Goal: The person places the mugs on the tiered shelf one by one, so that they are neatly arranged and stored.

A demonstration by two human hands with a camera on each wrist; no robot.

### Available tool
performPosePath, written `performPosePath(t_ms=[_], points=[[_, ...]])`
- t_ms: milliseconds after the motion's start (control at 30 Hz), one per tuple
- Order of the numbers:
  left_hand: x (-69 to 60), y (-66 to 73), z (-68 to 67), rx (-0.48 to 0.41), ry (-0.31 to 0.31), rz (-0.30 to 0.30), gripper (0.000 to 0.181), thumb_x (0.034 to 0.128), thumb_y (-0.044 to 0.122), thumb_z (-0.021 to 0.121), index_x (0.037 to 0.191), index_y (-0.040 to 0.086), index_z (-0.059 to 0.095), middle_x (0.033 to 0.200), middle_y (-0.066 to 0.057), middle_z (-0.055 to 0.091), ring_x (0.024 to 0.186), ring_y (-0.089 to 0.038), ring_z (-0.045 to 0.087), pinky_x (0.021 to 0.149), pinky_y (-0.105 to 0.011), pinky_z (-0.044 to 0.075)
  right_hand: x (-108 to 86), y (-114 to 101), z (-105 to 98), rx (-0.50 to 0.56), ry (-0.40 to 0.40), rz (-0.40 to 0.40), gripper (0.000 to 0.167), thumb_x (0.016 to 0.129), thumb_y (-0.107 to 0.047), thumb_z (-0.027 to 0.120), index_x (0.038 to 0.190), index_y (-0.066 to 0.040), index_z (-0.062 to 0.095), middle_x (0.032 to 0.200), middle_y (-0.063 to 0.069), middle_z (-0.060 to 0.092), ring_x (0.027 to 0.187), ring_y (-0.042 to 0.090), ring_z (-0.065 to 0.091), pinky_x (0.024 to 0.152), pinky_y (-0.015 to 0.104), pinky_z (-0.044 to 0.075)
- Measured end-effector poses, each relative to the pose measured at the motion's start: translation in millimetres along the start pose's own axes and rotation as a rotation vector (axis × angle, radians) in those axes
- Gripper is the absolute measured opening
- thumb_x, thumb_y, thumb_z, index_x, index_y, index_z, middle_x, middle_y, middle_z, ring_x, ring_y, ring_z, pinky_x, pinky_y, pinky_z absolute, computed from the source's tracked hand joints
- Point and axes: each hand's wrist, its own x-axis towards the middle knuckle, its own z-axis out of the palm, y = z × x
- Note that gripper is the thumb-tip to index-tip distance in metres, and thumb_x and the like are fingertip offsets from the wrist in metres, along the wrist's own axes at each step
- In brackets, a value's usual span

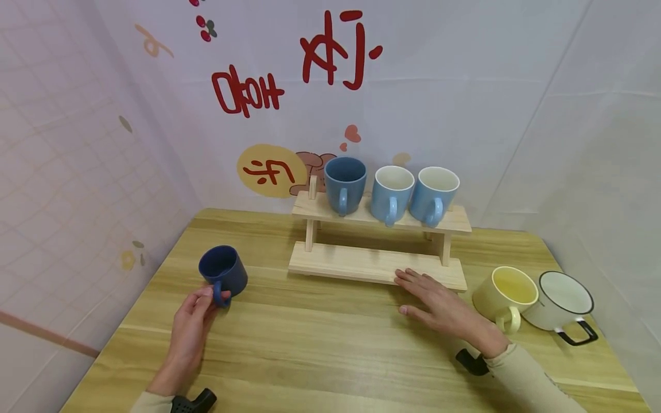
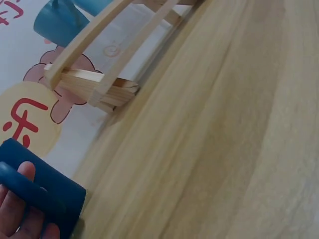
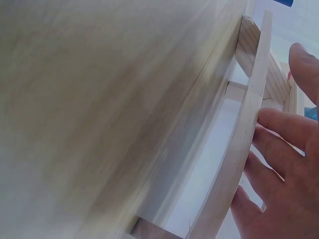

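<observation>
At the left of the table a dark blue mug stands upright. My left hand grips its handle; the left wrist view shows fingers through and around that handle. A two-tier wooden rack stands toward the back. My right hand lies with extended fingers at the front edge of its lower board. In the right wrist view, fingertips touch that edge, the thumb held apart. On the upper board sit a grey-blue mug and two light blue mugs, one in the middle and one at right.
Right of the rack, a pale yellow mug stands beside a white mug with a black rim and black-edged handle. The wooden table meets a printed cloth backdrop behind and at both sides.
</observation>
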Motion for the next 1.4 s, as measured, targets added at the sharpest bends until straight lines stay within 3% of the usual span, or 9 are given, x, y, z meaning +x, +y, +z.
performPosePath(t_ms=[100, 233, 400, 467, 667, 867, 1100, 1400], points=[[1.7, -2.5, 1.7, 0.102, 0.019, -0.034, 0.037, 0.1087, 0.028, 0.056, 0.119, -0.006, 0.065, 0.1, 0.002, 0.078, 0.105, -0.005, 0.069, 0.098, -0.016, 0.05, 0.1, 0, 0, 0.0, 0.001, 0.001, 0.064, 0.1, -0.038, 0.07, 0.15, -0.001, 0.053, 0.159, 0.017, 0.046, 0.146, 0.039, 0.041, 0.114, 0.06, 0.035], [3.2, -4.9, 2.7, 0.196, 0.002, -0.054, 0.052, 0.1086, 0.033, 0.055, 0.131, -0.014, 0.058, 0.108, 0.003, 0.077, 0.113, -0.002, 0.065, 0.1, -0.014, 0.047, 0.6, 0, 0, -0.003, 0.005, -0.008, 0.064, 0.1, -0.037, 0.07, 0.15, -0.001, 0.052, 0.158, 0.018, 0.046, 0.146, 0.04, 0.041, 0.114, 0.061, 0.035], [4.8, -7.7, 2.4, 0.262, -0.045, -0.028, 0.053, 0.1107, 0.032, 0.05, 0.125, -0.019, 0.058, 0.122, 0.0, 0.069, 0.117, -0.005, 0.062, 0.1, -0.013, 0.046, 0.9, 0, 0, -0.003, -0.006, -0.003, 0.064, 0.101, -0.036, 0.069, 0.151, -0.001, 0.052, 0.159, 0.018, 0.044, 0.146, 0.041, 0.04, 0.115, 0.062, 0.035], [5.4, -8.6, 3.3, 0.281, -0.037, -0.014, 0.052, 0.1113, 0.03, 0.049, 0.121, -0.02, 0.058, 0.117, -0.003, 0.069, 0.112, -0.007, 0.063, 0.099, -0.012, 0.046, 1.1, 0, -1, 0.001, -0.016, 0.005, 0.064, 0.101, -0.037, 0.069, 0.151, -0.001, 0.051, 0.16, 0.017, 0.044, 0.147, 0.04, 0.04, 0.115, 0.061, 0.034], [3.0, -10.9, 8.5, 0.278, 0.068, 0.011, 0.045, 0.1118, 0.028, 0.047, 0.122, -0.015, 0.055, 0.091, -0.002, 0.07, 0.098, -0.008, 0.065, 0.094, -0.015, 0.044, 1.6, -1, -3, 0.005, -0.026, 0.008, 0.064, 0.101, -0.036, 0.069, 0.151, 0.0, 0.051, 0.16, 0.018, 0.043, 0.147, 0.04, 0.039, 0.116, 0.061, 0.033], [-0.7, -7.1, 16.2, 0.245, 0.087, 0.07, 0.044, 0.111, 0.027, 0.049, 0.119, -0.016, 0.057, 0.088, 0.0, 0.07, 0.096, -0.009, 0.063, 0.096, -0.02, 0.041, 0.4, 0, -2, -0.004, -0.022, 0.004, 0.065, 0.1, -0.037, 0.07, 0.151, -0.001, 0.052, 0.16, 0.018, 0.044, 0.147, 0.039, 0.04, 0.116, 0.061, 0.034], [-4.9, 6.6, 42.2, 0.216, 0.02, 0.17, 0.039, 0.1115, 0.019, 0.048, 0.114, -0.018, 0.058, 0.085, 0.003, 0.068, 0.095, -0.015, 0.065, 0.097, -0.024, 0.04, -1.0, 0, -1, -0.011, -0.017, 0.005, 0.064, 0.101, -0.037, 0.069, 0.151, -0.002, 0.052, 0.16, 0.016, 0.044, 0.147, 0.039, 0.04, 0.116, 0.06, 0.034], [-7.0, 14.6, 89.1, 0.213, -0.109, 0.221, 0.032, 0.1109, 0.013, 0.049, 0.109, -0.017, 0.062, 0.085, 0.003, 0.069, 0.093, -0.013, 0.065, 0.097, -0.024, 0.044, -0.7, 1, 0, -0.006, -0.004, -0.003, 0.063, 0.1, -0.036, 0.07, 0.151, -0.002, 0.052, 0.159, 0.016, 0.045, 0.146, 0.04, 0.041, 0.115, 0.061, 0.035]])
